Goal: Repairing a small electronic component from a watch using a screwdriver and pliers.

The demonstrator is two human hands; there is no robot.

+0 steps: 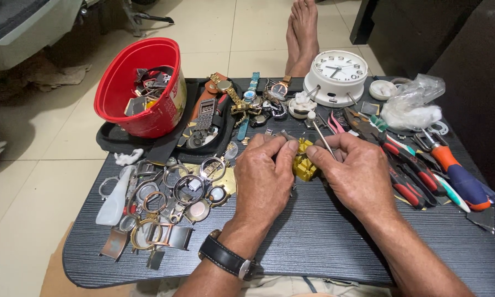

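Head view, centre of frame: left hand (265,173) and right hand (357,170) meet over a small yellow holder block (303,164) on the dark surface (324,236). Left fingers pinched on the block. Right fingers pinched on a thin metal tool (320,132). Red bucket (140,88) upper left; white clock (338,74) top centre.

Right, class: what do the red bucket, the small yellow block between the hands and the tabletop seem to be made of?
Red bucket: glossy moulded plastic, judging by its sheen and thin rolled rim. Yellow block, between the left hand and right hand: probably hard plastic, matte and uniformly coloured. Tabletop: dark wood-grain laminate, going by the fine streaks, though painted board is possible.
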